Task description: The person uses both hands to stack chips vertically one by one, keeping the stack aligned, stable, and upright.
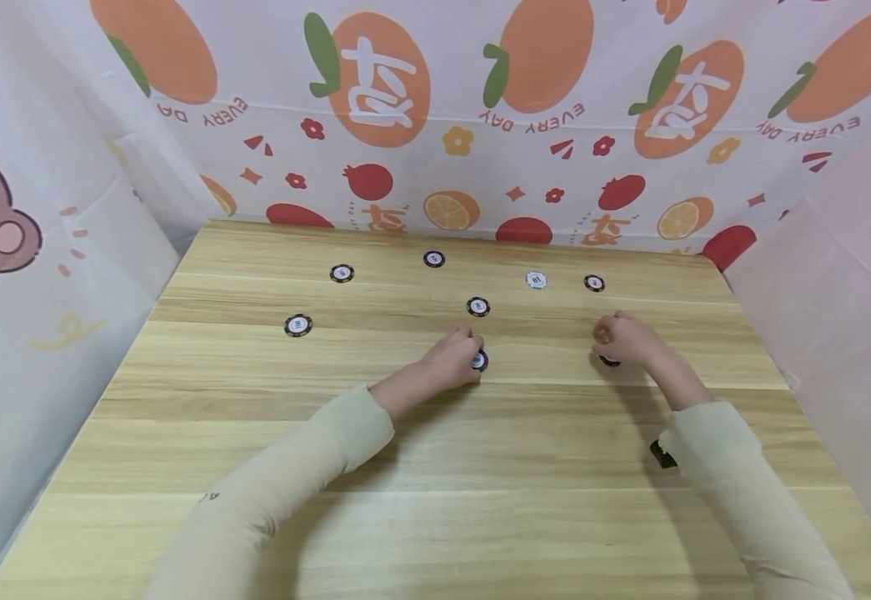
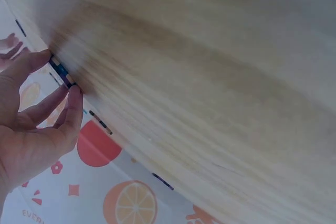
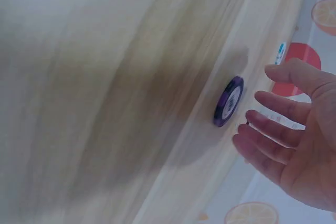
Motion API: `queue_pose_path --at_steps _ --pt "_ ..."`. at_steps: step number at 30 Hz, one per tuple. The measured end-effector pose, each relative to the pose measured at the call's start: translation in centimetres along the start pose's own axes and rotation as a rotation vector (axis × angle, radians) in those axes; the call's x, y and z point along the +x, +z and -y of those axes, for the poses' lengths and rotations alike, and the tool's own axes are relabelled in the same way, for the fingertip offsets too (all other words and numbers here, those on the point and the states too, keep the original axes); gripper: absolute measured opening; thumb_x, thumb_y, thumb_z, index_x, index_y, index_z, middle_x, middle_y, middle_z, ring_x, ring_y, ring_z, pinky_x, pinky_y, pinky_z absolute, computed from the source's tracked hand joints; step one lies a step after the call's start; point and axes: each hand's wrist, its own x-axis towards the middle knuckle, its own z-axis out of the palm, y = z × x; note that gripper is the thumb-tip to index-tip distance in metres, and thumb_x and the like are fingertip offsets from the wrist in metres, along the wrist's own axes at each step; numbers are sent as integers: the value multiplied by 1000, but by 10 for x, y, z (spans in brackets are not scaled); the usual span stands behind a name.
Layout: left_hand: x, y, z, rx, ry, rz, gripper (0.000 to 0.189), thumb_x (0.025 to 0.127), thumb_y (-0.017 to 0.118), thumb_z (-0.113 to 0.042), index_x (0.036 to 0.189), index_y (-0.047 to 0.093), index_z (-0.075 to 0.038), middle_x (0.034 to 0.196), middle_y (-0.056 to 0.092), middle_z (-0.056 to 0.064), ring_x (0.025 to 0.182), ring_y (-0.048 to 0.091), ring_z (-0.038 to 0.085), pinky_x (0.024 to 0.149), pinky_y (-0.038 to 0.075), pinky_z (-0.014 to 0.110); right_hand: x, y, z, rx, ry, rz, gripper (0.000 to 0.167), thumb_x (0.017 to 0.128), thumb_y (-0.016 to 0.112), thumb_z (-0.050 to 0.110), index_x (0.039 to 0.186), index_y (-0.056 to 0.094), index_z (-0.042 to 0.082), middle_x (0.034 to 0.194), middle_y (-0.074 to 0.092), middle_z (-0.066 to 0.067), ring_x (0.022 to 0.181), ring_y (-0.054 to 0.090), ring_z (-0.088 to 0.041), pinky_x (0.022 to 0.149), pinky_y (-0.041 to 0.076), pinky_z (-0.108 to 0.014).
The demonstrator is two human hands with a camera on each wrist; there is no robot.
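My left hand (image 1: 446,362) pinches a dark poker chip (image 1: 481,361) between thumb and fingertips at the middle of the wooden table. In the left wrist view that chip (image 2: 62,71) shows edge-on, its rim held by the left hand (image 2: 37,108). Farther right, my right hand (image 1: 629,340) hovers over another dark chip (image 1: 611,361), which it partly hides from above. The right wrist view shows this purple-edged chip (image 3: 229,102) flat on the wood, with the right hand (image 3: 299,135) apart from it, fingers loosely bent and nothing between them.
Beyond my hands lie more dark chips, among them one (image 1: 478,307) just past the left hand, one (image 1: 298,325) at far left and a white chip (image 1: 536,279). A small black object (image 1: 663,455) sits beside the right sleeve. Printed curtains (image 1: 255,158) enclose the table (image 1: 480,492).
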Motion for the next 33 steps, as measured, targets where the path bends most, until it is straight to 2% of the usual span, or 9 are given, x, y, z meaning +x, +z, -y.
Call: queue_pose_path --at_steps 5,10,19,27,33 --pt "1 0 -1 15 -21 24 40 75 73 -15 108 59 3 104 52 17 93 48 26 77 44 30 -4 2 -6 11 11 33 35 82 63 15 109 57 -7 103 53 -25 91 52 -36 78 42 -49" --pt "1 2 -1 30 -21 24 37 75 72 -16 106 60 3 103 52 16 93 48 25 76 43 30 -5 5 -7 35 31 50 36 79 63 9 111 55 -7 106 52 -27 95 50 -39 80 41 -51" --pt "3 2 -2 43 -26 33 37 76 71 -16 106 60 2 104 52 15 94 48 26 77 43 30 -8 8 -6 29 51 35 37 76 65 5 110 55 -7 108 52 -28 97 51 -41 81 41 -50" --pt "4 2 -1 40 -27 33 39 76 72 -17 107 60 3 105 52 16 94 48 26 77 43 30 -8 7 -1 17 68 30 38 75 70 13 103 57 -10 103 54 -27 87 53 -34 78 43 -46" --pt "4 3 0 39 -32 47 43 76 73 -18 111 59 4 108 51 17 96 49 27 78 44 29 -10 8 1 18 41 4 40 73 72 16 100 57 -9 100 53 -27 82 53 -33 74 45 -45"
